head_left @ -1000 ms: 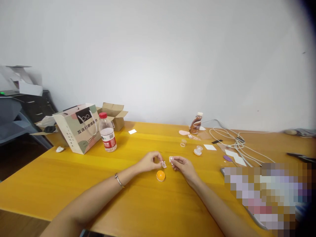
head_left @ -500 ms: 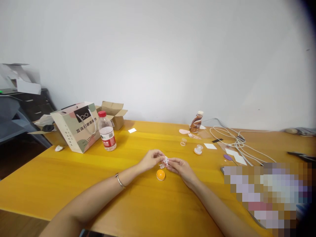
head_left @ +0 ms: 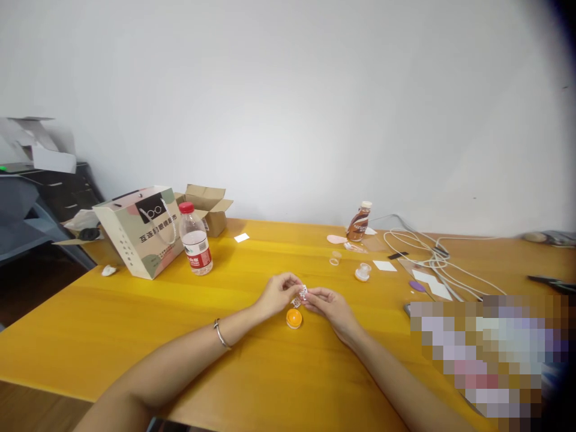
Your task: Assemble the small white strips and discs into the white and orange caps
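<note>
Between the fingertips of both hands is a small white openwork piece (head_left: 303, 293), too small to name its kind. My left hand (head_left: 279, 293), with a bracelet (head_left: 221, 333) on its wrist, pinches it from the left. From the other side my right hand (head_left: 328, 304) grips it with thumb and fingers. Just below the fingers, a second white lattice-like piece (head_left: 295, 302) lies on the table. Nearer to me sits a small round orange cup (head_left: 294, 318) with a white underside.
On the left of the wooden table (head_left: 243, 384) stand a paper bag (head_left: 157, 240), a water bottle (head_left: 195, 246) and a cardboard box (head_left: 211, 210). Farther right are a brown drink bottle (head_left: 359, 223), clear plastic cups (head_left: 362, 272), white cables (head_left: 432, 258) and paper cards (head_left: 385, 266).
The white piece between my fingers has turned a little and shows a different face. Both hands keep almost the same place; the whole view has shifted very slightly.
</note>
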`<state>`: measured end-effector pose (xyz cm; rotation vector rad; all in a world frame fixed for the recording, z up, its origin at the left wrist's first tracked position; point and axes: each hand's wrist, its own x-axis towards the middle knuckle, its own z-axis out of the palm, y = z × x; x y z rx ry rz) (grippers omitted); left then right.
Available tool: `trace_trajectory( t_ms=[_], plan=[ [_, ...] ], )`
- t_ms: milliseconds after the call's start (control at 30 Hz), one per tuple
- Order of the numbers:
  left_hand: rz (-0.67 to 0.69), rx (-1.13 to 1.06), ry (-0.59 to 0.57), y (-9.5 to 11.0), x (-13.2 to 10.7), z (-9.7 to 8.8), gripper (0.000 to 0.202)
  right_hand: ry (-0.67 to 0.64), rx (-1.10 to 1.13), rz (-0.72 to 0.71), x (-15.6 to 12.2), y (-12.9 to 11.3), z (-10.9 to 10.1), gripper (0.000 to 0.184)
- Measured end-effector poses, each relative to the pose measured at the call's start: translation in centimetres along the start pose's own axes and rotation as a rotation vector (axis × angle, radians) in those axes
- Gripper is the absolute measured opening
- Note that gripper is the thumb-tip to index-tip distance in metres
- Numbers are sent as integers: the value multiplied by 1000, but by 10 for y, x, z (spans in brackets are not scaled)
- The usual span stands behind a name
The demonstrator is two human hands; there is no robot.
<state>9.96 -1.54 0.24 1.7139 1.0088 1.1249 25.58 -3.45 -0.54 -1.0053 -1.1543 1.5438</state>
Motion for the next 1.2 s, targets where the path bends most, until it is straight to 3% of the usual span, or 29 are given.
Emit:
trace_trajectory(
  t_ms=[167,333,500,767,867,1000,1200],
  plan=[
    [11,37,53,-3,0,0,17,4,-33,-47,2,2,0,22],
    [-12,40,-52,-5,0,1,17,19,-117,-94,2,3,1,26],
    [16,19,-29,2,-2,-1,13,7,-169,-136,-1,-2,1,26],
    [43,-67,-159,8,2,-8,18,-136,78,75,-5,-7,-2,20],
    [65,44,-223,7,4,-13,23,-51,74,35,1,-3,-7,23],
    [103,400,-257,3,5,-20,26,106,21,-55,9,4,-13,29],
    [76,611,-331,-2,4,-15,24,128,3,-109,14,12,-14,32]
  ],
)
